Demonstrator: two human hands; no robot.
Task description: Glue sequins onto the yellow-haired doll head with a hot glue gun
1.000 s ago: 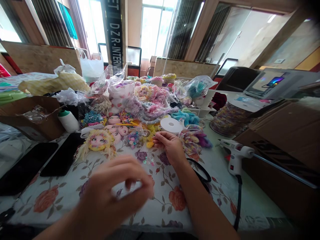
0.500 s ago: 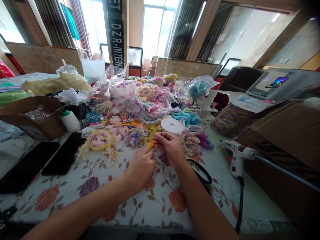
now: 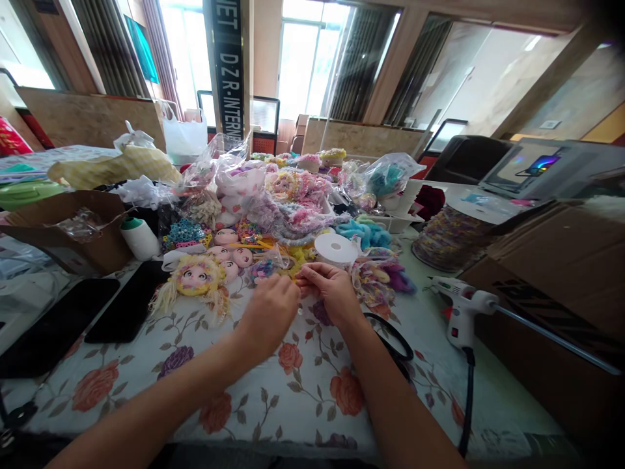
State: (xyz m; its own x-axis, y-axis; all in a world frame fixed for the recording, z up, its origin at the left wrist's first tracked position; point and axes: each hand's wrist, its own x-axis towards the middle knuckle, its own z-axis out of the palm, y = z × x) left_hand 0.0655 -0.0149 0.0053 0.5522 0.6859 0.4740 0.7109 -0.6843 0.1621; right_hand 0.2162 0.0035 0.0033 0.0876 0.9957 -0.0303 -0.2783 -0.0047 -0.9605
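In the middle of the flowered tablecloth, my left hand (image 3: 271,311) and my right hand (image 3: 331,292) meet at the fingertips. Both are closed in a pinch, and whatever lies between the fingers is too small or hidden to make out. A tiny pale speck (image 3: 299,311) shows just below them. Yellow fluffy yarn (image 3: 301,251) lies right behind the fingers, beside a white spool (image 3: 336,247). To the left rests a doll face with yellow yarn hair (image 3: 198,276), near several bare doll faces (image 3: 229,255).
A white glue gun (image 3: 461,306) stands at right beside a cardboard box (image 3: 547,286). A black loop (image 3: 398,335) lies by my right forearm. Two dark phones (image 3: 127,303) and an open carton (image 3: 83,241) are at left. Piled yarn (image 3: 297,195) fills the back.
My left hand has moved up and slightly left, its fingers now touching those of my right hand. The yellow bit seen at my right fingertips is now covered.
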